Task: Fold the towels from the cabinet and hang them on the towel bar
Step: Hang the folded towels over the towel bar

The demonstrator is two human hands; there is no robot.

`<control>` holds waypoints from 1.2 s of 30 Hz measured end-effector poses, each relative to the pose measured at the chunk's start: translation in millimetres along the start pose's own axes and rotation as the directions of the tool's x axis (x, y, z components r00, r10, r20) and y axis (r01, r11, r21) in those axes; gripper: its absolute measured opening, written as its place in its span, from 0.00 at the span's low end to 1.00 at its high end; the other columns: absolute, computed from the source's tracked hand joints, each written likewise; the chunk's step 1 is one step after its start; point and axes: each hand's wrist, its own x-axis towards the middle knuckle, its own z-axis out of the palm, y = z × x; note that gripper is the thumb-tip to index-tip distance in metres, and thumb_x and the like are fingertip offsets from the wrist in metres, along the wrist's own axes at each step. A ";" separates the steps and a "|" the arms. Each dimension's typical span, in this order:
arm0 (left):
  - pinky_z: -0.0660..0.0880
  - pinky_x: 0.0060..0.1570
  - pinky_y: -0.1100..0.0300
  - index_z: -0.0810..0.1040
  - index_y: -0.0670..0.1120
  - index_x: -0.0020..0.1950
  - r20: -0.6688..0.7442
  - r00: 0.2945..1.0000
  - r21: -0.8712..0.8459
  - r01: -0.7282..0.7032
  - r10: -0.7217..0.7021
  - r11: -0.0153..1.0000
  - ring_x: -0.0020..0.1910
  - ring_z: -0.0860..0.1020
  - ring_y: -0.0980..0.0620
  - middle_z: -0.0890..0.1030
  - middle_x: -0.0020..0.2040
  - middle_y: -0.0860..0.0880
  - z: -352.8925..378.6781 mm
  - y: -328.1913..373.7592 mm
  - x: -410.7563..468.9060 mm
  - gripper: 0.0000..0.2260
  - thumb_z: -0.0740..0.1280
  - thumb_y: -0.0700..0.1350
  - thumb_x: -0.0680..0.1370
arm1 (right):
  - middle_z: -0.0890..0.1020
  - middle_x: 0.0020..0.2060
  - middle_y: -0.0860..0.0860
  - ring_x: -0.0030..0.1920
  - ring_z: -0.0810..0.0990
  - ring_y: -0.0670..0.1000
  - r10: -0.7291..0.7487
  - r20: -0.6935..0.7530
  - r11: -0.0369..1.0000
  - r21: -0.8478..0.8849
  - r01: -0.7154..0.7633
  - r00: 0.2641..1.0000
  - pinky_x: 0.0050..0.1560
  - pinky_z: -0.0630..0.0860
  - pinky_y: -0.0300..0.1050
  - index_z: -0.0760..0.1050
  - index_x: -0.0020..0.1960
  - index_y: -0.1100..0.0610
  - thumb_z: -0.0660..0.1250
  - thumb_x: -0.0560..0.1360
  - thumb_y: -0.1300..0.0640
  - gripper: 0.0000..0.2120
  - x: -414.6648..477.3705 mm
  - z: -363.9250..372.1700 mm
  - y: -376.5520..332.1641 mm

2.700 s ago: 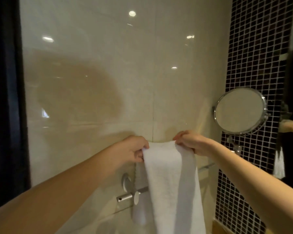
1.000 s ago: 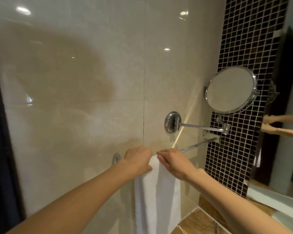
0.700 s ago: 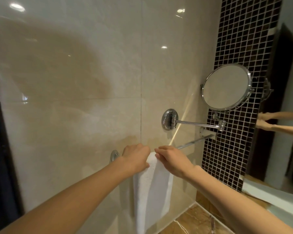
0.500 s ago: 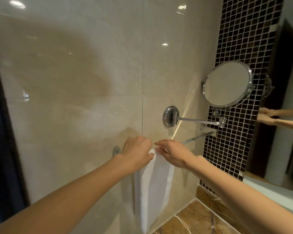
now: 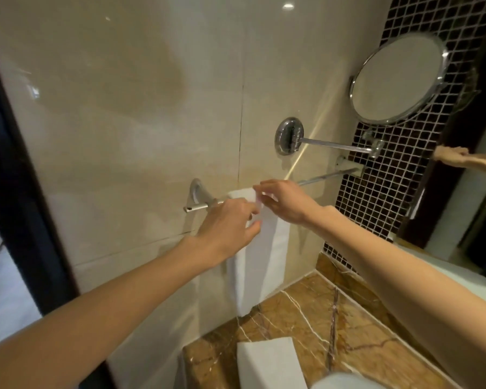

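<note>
A white folded towel (image 5: 260, 265) hangs over the chrome towel bar (image 5: 324, 177) on the beige tiled wall, draping down toward the counter. My left hand (image 5: 226, 227) is just in front of the towel's left side, fingers loosely curled near its edge. Near the top fold at the bar, my right hand (image 5: 285, 202) has its fingertips pinching or touching the cloth. A second folded white towel (image 5: 268, 363) lies on the brown marble counter (image 5: 348, 327) below.
A round chrome mirror (image 5: 396, 80) on a swing arm (image 5: 337, 146) juts from the wall above the bar. Dark mosaic tile (image 5: 387, 197) and a large wall mirror lie to the right. A dark door frame (image 5: 17, 175) stands at the left.
The view has tilted down, revealing the counter and the second towel. Both hands slid from the towel's top fold; the left hand has dropped slightly lower along the hanging cloth.
</note>
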 end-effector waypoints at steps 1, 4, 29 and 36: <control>0.74 0.46 0.55 0.81 0.46 0.54 -0.013 1.000 -0.044 0.027 -0.027 0.999 0.44 0.79 0.48 0.82 0.46 0.49 7.8 -1.1 -8.7 0.10 0.67 0.48 0.75 | 0.82 0.50 0.55 0.50 0.80 0.56 0.005 -0.006 1.000 -0.004 -0.005 1.000 0.51 0.75 0.57 0.78 0.60 0.58 0.60 0.80 0.57 0.12 -0.7 0.7 -1.0; 0.69 0.37 0.60 0.80 0.49 0.49 -0.030 0.990 -0.117 0.132 -0.137 0.984 0.36 0.75 0.53 0.75 0.35 0.56 36.5 -7.6 -39.9 0.06 0.67 0.50 0.75 | 0.82 0.49 0.55 0.49 0.79 0.56 0.024 -0.009 0.999 -0.022 -0.025 1.000 0.50 0.76 0.57 0.78 0.55 0.60 0.61 0.79 0.58 0.10 -2.5 3.9 -2.1; 0.75 0.57 0.57 0.82 0.44 0.54 0.349 0.807 -0.404 0.588 -0.476 0.701 0.56 0.77 0.49 0.77 0.61 0.47 204.5 -93.1 -127.4 0.12 0.70 0.49 0.74 | 0.75 0.67 0.52 0.66 0.74 0.55 0.169 0.028 0.986 -0.017 -0.168 0.985 0.66 0.68 0.52 0.72 0.69 0.55 0.66 0.77 0.58 0.20 4.0 7.7 -21.7; 0.72 0.47 0.62 0.77 0.37 0.55 0.320 0.762 -0.514 0.638 -0.563 0.573 0.49 0.79 0.46 0.82 0.52 0.43 224.4 -103.0 -129.7 0.14 0.71 0.44 0.75 | 0.73 0.70 0.51 0.70 0.70 0.52 0.229 -0.030 0.973 0.018 -0.228 0.973 0.69 0.64 0.47 0.71 0.70 0.54 0.66 0.76 0.60 0.22 2.1 18.1 -22.2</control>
